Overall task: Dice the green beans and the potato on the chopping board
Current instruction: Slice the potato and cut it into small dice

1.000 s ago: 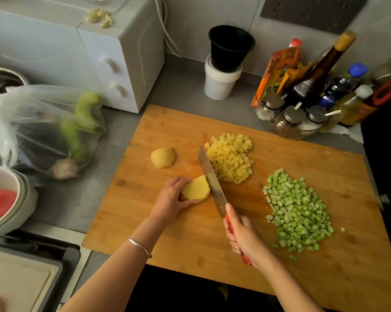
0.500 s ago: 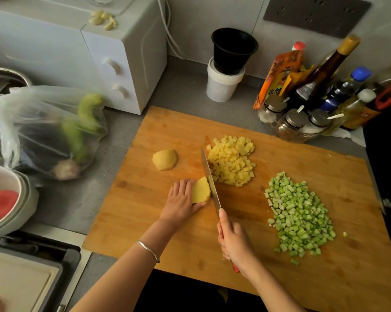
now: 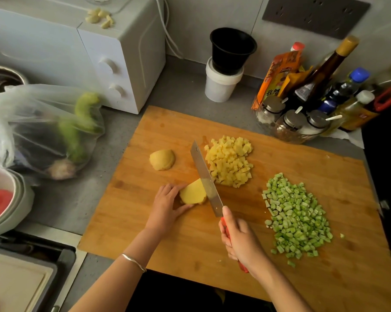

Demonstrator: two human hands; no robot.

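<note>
On the wooden chopping board my left hand holds a peeled potato piece from its left side. My right hand grips the red handle of a knife, whose blade lies against the right side of that piece. Another potato piece lies alone further back on the board. A heap of diced potato sits just right of the blade. A larger heap of diced green beans covers the right part of the board.
A white microwave stands at the back left, with a plastic bag of vegetables before it. Stacked cups and a cluster of bottles and spice jars line the back. Bowls sit at the left edge.
My left hand has turned the potato piece so more of it shows. The knife blade has tilted and moved onto the piece's right side.
</note>
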